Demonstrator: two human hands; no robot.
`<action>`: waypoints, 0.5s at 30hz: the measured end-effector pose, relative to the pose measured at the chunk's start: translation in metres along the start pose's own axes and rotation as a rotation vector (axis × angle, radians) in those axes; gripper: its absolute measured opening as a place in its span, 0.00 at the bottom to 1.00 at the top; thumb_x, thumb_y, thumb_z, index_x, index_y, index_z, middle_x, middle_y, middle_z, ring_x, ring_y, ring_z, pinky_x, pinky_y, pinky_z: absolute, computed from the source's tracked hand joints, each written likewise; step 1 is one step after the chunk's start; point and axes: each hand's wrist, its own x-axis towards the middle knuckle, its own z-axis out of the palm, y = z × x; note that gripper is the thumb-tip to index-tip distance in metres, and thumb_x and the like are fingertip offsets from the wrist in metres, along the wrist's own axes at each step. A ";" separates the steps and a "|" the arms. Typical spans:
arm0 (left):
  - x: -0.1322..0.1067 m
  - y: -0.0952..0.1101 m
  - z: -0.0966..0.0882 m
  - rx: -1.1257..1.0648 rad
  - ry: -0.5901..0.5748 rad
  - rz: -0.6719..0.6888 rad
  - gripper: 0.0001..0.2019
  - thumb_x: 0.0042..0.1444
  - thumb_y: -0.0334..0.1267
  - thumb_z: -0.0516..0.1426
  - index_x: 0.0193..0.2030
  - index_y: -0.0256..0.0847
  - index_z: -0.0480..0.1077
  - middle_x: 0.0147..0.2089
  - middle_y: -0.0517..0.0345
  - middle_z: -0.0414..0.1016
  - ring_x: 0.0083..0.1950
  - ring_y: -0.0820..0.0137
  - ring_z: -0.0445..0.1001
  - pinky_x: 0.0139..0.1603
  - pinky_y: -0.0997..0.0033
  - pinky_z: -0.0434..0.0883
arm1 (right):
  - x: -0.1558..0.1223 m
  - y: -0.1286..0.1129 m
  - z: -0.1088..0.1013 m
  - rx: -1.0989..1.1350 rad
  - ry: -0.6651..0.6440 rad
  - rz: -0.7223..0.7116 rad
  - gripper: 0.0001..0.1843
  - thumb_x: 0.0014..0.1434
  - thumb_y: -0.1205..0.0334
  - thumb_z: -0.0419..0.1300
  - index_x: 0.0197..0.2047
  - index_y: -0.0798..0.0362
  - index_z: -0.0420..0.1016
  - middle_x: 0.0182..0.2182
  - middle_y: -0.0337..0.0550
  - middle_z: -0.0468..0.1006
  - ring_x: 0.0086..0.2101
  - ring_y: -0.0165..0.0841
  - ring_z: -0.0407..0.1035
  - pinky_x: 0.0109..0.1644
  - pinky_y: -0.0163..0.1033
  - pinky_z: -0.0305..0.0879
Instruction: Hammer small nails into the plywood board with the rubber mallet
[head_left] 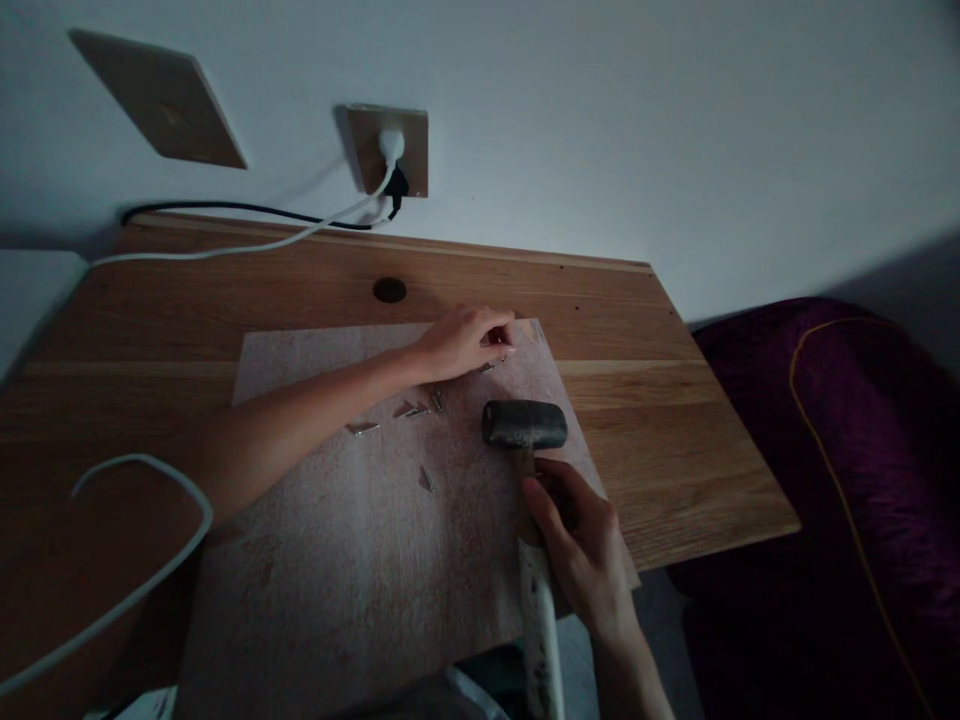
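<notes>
My right hand (581, 535) is wrapped round the handle of a mallet (523, 424) with a black head, just below the head. The white lower part of the handle runs down toward my body. My left hand (469, 342) is closed in a pinch near the far right corner of a thin wooden board (337, 520); what its fingertips hold is too small to make out. Beside and below that hand, several small shiny metal pieces like nails or screws (438, 400) lie loose on the board. One more metal piece (426, 479) lies nearer me.
The board rests on a wooden desk (667, 430) with a dark round hole (389, 290). Behind, a wall socket (412, 130) holds two plugs. A white cable (225, 252) runs left, and a loop crosses in front of my left arm. Purple fabric (765, 420) is at right.
</notes>
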 end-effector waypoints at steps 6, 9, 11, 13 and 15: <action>-0.002 -0.001 0.002 0.076 -0.003 0.035 0.04 0.65 0.32 0.65 0.38 0.41 0.76 0.40 0.55 0.83 0.41 0.66 0.79 0.46 0.67 0.69 | 0.000 0.000 0.000 0.014 -0.001 0.004 0.17 0.69 0.46 0.64 0.45 0.51 0.83 0.32 0.44 0.89 0.30 0.39 0.83 0.30 0.36 0.77; -0.001 -0.001 0.002 0.091 0.001 0.046 0.04 0.65 0.32 0.65 0.38 0.41 0.76 0.40 0.55 0.83 0.42 0.66 0.79 0.47 0.67 0.69 | 0.001 0.000 0.000 0.002 0.005 -0.001 0.17 0.69 0.46 0.64 0.44 0.51 0.84 0.32 0.44 0.89 0.30 0.39 0.83 0.30 0.36 0.77; -0.001 -0.001 0.002 0.090 0.006 0.050 0.04 0.66 0.32 0.65 0.38 0.41 0.76 0.40 0.55 0.83 0.42 0.66 0.79 0.47 0.67 0.69 | 0.001 -0.001 0.000 0.003 0.004 0.000 0.17 0.69 0.46 0.64 0.43 0.51 0.84 0.31 0.44 0.89 0.29 0.38 0.83 0.29 0.36 0.76; -0.001 -0.001 0.002 0.086 0.005 0.052 0.04 0.66 0.32 0.65 0.38 0.41 0.76 0.40 0.55 0.82 0.42 0.66 0.79 0.48 0.67 0.69 | 0.001 -0.001 0.000 0.005 -0.001 -0.006 0.17 0.69 0.46 0.63 0.43 0.51 0.84 0.31 0.44 0.89 0.29 0.38 0.83 0.30 0.35 0.77; -0.001 -0.001 0.002 0.087 -0.002 0.051 0.04 0.65 0.31 0.65 0.38 0.41 0.76 0.39 0.55 0.82 0.42 0.66 0.79 0.48 0.67 0.69 | 0.001 -0.001 0.000 0.002 0.002 -0.010 0.17 0.69 0.46 0.64 0.43 0.51 0.84 0.33 0.45 0.89 0.30 0.38 0.83 0.30 0.35 0.77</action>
